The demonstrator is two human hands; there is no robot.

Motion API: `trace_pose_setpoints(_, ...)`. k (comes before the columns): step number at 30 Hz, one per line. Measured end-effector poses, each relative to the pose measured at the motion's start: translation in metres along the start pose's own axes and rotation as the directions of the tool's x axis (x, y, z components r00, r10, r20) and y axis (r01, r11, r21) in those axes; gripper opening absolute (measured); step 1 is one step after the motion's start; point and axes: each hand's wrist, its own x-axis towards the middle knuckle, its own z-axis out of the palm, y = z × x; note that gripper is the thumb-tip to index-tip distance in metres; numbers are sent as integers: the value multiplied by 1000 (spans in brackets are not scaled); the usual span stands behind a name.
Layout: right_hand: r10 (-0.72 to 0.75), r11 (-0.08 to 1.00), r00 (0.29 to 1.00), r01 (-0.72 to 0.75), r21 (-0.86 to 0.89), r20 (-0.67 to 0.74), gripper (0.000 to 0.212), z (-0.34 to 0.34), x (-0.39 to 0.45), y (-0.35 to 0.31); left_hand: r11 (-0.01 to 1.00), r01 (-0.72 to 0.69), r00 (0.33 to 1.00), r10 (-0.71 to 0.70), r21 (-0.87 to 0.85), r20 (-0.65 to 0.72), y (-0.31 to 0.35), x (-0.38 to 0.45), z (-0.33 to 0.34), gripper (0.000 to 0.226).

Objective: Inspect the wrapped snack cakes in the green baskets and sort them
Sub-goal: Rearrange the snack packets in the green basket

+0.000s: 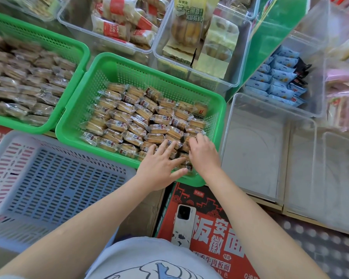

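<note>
The cakes (141,119), each in clear wrap, lie in rows filling the middle green basket (113,63), and a second green basket (48,43) of cakes stands touching it on the left. At the middle basket's near right corner, the left hand (159,168) rests flat on the cakes with fingers straight and spread apart, while the right hand (204,154) just beside it has fingers curled down onto a cake; whether they clamp it cannot be told. Near left is a grey basket (54,178), right a clear bin (254,150), and near, a phone (184,220) on a red box (216,228).
</note>
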Motion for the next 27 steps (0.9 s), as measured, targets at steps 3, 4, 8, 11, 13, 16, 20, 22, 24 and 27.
trace_pose_setpoints(3, 5, 1000, 997, -5, -7, -75, 17, 0, -1, 0, 1000, 2, 1000, -2, -3, 8, 0, 0, -1, 75)
trace_pose_setpoints(4, 10, 1000, 995, -10, 7, -97, 17, 1, -2, 0, 1000, 2, 1000, -2, -4, 8, 0, 0, -1, 74)
trace_pose_setpoints(8, 113, 976, 992, -100, 191, -61, 10, -8, 0, -2, 1000, 1, 1000, 0, -2, 6, 0, -1, -2, 74)
trace_pose_setpoints(11, 176, 950, 981, -146, 277, -85, 11, -21, 3, 1, 1000, -1, 1000, 1, 0, 5, 1, -2, -3, 73)
trace_pose_setpoints(13, 204, 947, 963, -149, 285, -177, 10, -32, 1, 5, 1000, -2, 1000, 2, -5, 4, 0, -3, -3, 73)
trace_pose_setpoints(16, 299, 929, 892, -190, 319, -340, 5, -52, -8, 14, 1000, -10, 1000, 10, -9, -7, -1, -2, -1, 73)
trace_pose_setpoints(20, 488, 824, 771, -253, 507, -408, 5, -81, -31, 20, 1000, -28, 999, 27, -7, -47, -2, -4, 0, 72)
trace_pose_setpoints(22, 565, 735, 741, -251, 630, -364, 6, -92, -46, 17, 998, -40, 996, 36, -57, -76, -1, -8, -2, 66)
trace_pose_setpoints(24, 603, 651, 748, -260, 713, -278, 5, -98, -61, 12, 973, -42, 991, 11, -229, -135, 3, -13, -7, 58)
trace_pose_setpoints(27, 623, 494, 778, -311, 812, -80, 7, -98, -77, 0, 630, -37, 975, -149, -776, -167, 23, -33, -26, 43)
